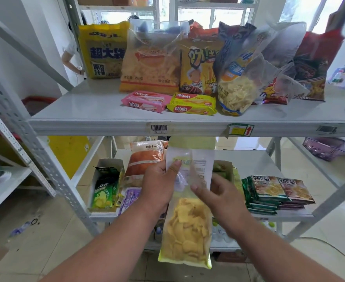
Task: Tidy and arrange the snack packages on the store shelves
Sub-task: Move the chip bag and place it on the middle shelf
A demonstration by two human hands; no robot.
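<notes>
My left hand pinches tall clear bag w/ yellow chips, upright, below grey shelf edge; right hand loose, touching bag.

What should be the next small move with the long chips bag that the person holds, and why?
Probably lift the long chips bag onto the upper shelf and stand it beside the other bags. The left hand grips its upper part and the right hand touches it, so it hangs in the air, while bare shelf shows left of the pink wafer pack.
</notes>
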